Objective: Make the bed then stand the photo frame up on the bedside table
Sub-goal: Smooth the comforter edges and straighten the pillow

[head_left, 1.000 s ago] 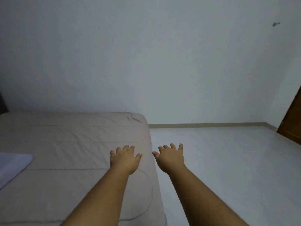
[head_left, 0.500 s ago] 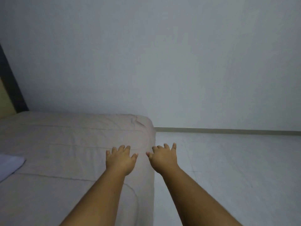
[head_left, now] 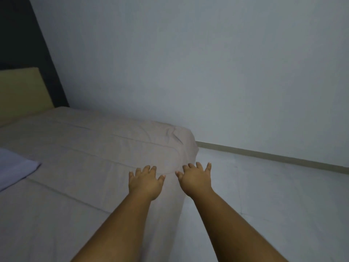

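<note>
Two hands spread flat, holding nothing, at the bed's near corner.
Left hand [head_left: 145, 183] lies over the beige bedcover [head_left: 90, 167]; right hand [head_left: 196, 179] overhangs its side edge, bare floor [head_left: 273, 188] beyond.
</note>
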